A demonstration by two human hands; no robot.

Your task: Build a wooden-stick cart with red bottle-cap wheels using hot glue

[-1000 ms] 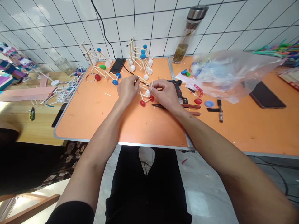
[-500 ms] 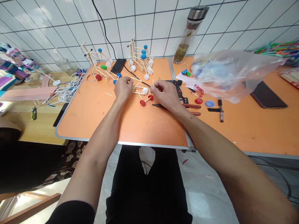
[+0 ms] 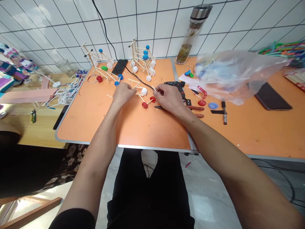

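My left hand (image 3: 122,96) is closed in a pinch at the left end of a small frame of thin wooden sticks (image 3: 141,97); fingers hide the exact grip. On this frame are a white bottle-cap wheel (image 3: 144,91) and two red cap wheels (image 3: 144,105) joined by a stick. My right hand (image 3: 168,98), right of the frame, pinches a short wooden stick (image 3: 153,88) between thumb and fingers. Under and beside the right hand lie red-handled pliers (image 3: 196,108) and a black glue gun (image 3: 177,85).
Behind stand stick models with blue and white caps (image 3: 145,57) and another with a green cap (image 3: 104,68). A phone (image 3: 119,66), black cable (image 3: 108,39), glass tea bottle (image 3: 189,38), plastic bag (image 3: 228,73), marker (image 3: 224,113) and loose caps (image 3: 213,105) surround the work spot.
My left hand has turned and shifted a little left and down, and the white wheel has moved slightly left with the frame. The stick in my right hand now leans left.
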